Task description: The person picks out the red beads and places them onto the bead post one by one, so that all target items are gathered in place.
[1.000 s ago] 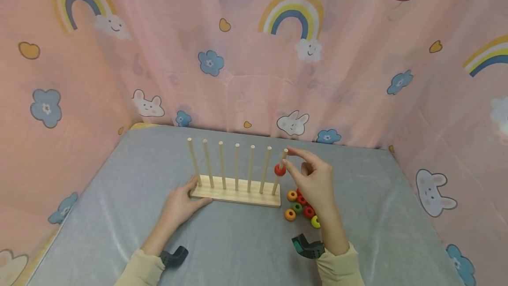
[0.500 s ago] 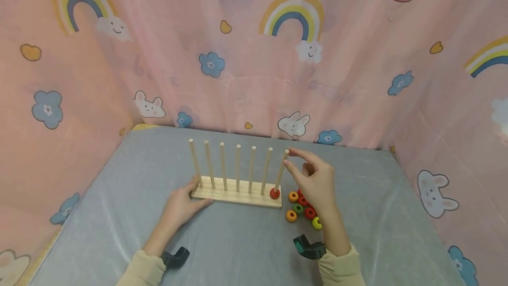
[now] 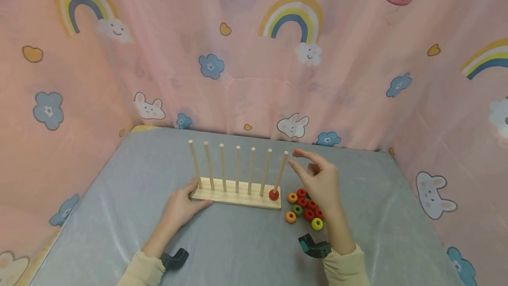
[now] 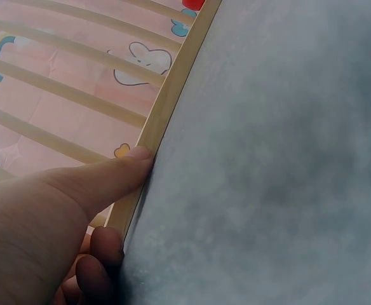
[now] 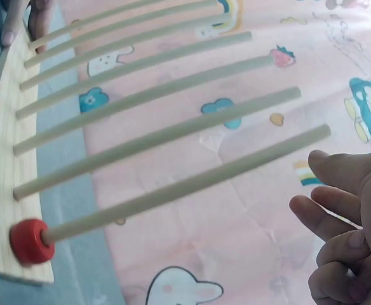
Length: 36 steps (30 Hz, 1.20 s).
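A pale wooden peg stand (image 3: 238,198) with several upright pegs is on the grey tabletop. One red bead (image 3: 274,194) sits at the foot of its rightmost peg; the right wrist view shows this red bead (image 5: 30,241) around the peg against the base. My left hand (image 3: 180,204) grips the stand's left end, its thumb (image 4: 125,170) along the front edge and its fingers partly hidden behind the end. Just right of the rightmost peg's top, my right hand (image 3: 319,180) holds nothing, thumb and index finger apart.
Several loose beads lie right of the stand, among them an orange bead (image 3: 290,217), a green bead (image 3: 296,209) and a yellow bead (image 3: 317,224). The right forearm passes beside them. A pink patterned curtain (image 3: 246,96) hangs behind the grey tabletop (image 3: 238,246).
The red bead has dropped from high on the rightmost peg to its base. My right hand has since moved slightly right, off the peg's top. My left hand stays put.
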Motion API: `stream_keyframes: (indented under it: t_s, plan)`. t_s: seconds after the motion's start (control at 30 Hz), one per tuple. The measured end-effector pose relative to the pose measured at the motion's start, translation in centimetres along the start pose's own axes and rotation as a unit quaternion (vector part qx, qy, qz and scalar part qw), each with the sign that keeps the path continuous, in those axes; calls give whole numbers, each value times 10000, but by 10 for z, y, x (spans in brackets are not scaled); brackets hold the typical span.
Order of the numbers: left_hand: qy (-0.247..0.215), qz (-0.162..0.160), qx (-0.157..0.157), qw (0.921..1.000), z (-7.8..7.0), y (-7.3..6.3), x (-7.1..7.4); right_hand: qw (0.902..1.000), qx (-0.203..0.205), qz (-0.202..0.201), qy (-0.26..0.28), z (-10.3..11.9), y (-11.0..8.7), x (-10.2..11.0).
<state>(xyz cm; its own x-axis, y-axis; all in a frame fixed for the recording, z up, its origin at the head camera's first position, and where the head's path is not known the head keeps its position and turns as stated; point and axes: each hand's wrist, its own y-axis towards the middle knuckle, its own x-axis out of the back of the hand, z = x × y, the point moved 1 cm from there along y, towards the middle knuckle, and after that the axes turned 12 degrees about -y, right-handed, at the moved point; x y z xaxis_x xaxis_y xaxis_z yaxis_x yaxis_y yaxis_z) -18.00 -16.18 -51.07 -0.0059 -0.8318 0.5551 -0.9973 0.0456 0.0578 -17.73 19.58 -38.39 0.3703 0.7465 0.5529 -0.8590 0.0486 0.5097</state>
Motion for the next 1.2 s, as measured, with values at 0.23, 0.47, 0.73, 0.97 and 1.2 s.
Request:
stream_keyframes:
  t_s: [0.23,0.47,0.73,0.97,1.2]
  plan:
    - [-28,-22,59,10000,1,-2,0,9995,-63,-34,-322,-19,-2,15]
    - [-27,-58,26,10000,-2,-3,1,9969,-399,-59,-678,-44,-12,36]
    - [7,-26,68,10000,0,-1,2,9928,-814,67,-878,-77,-25,48]
    - [46,21,32,10000,0,-1,1,9895,-1078,134,-948,-99,-41,53]
    - [-14,39,37,10000,0,-1,0,9849,-1345,248,-1065,-113,-57,57]
